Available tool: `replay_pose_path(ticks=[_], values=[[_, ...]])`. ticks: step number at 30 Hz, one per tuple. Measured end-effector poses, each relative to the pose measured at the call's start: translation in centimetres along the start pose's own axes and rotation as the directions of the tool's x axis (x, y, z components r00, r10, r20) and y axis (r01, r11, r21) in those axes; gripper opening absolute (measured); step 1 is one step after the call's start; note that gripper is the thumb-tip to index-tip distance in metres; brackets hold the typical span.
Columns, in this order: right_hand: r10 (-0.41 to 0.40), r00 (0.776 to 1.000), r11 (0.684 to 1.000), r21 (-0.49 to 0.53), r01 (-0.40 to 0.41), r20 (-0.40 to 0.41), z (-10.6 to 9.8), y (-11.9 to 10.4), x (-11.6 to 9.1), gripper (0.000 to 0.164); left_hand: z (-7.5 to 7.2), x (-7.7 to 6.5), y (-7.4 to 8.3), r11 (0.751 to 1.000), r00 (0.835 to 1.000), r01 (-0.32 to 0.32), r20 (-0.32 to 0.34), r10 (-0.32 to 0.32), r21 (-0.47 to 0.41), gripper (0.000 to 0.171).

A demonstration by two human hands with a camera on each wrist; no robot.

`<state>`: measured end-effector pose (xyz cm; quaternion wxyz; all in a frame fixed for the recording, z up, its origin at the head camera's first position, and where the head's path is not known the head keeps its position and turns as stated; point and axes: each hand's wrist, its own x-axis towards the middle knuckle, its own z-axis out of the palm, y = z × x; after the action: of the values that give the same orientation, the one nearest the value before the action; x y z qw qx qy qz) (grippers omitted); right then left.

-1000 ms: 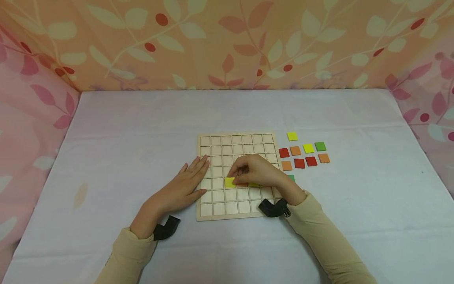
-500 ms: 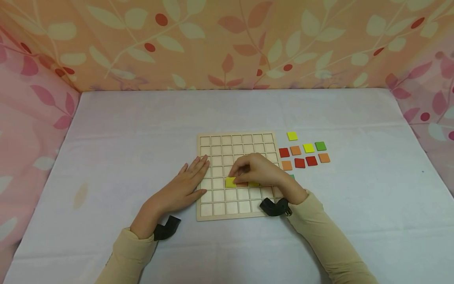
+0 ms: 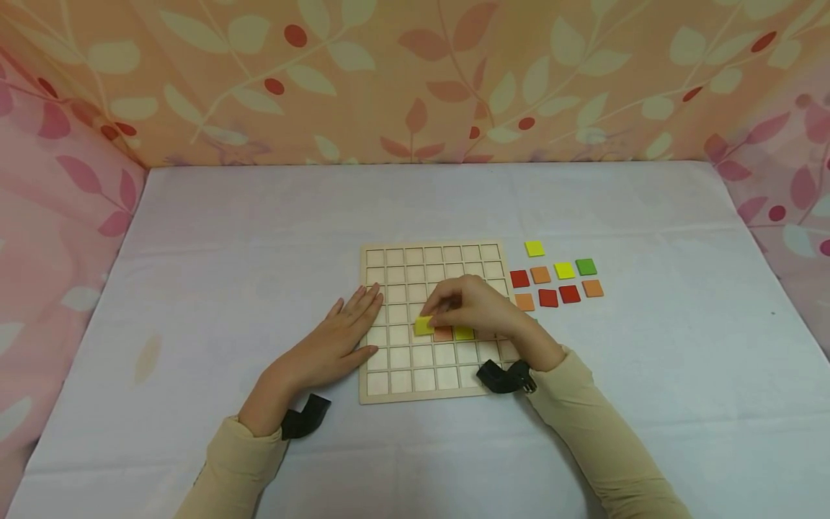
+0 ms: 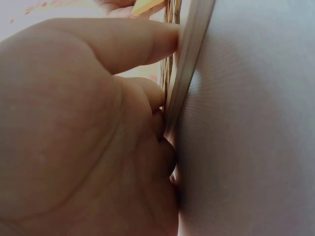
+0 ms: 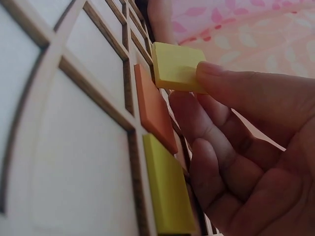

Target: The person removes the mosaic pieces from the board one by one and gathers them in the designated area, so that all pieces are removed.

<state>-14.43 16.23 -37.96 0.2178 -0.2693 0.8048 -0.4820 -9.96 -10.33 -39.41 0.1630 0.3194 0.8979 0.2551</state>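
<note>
My right hand pinches a yellow square tile between thumb and fingers. The tile is tilted over the wooden grid board, with its far edge raised. In the same row of the board, an orange tile and another yellow tile sit in cells just right of the held one. My left hand lies with straight fingers across the board's left edge, fingertips on the outer column. In the left wrist view, its thumb touches the board's rim.
Loose tiles lie on the white cloth right of the board: several red ones, such as a red tile, several orange ones, a green tile and two yellow ones, including the farthest tile. A patterned curtain stands behind the table.
The yellow tile in my right hand has risen from lying almost flat to a tilt, shifting slightly right and away. More of the orange tile shows. My left hand has stayed still.
</note>
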Motion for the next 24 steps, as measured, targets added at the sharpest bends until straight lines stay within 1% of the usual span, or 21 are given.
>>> replay_pose_path(ticks=[7,15,24], values=[[0.016,1.0,0.999,0.032,-0.016,0.003,-0.05,-0.09,-0.04,0.009,-0.03,0.0,0.07,1.0,1.0,0.004,0.001,-0.004,-0.005,0.073],[0.016,1.0,0.999,0.045,-0.016,-0.004,-0.16,-0.23,-0.12,0.008,0.08,0.02,-0.01,1.0,1.0,0.01,-0.001,-0.01,-0.011,0.074],[0.021,1.0,0.998,0.065,-0.021,0.0,-0.14,-0.32,-0.28,0.008,0.05,-0.03,-0.03,1.0,1.0,0.0,-0.001,0.0,-0.014,0.073]])
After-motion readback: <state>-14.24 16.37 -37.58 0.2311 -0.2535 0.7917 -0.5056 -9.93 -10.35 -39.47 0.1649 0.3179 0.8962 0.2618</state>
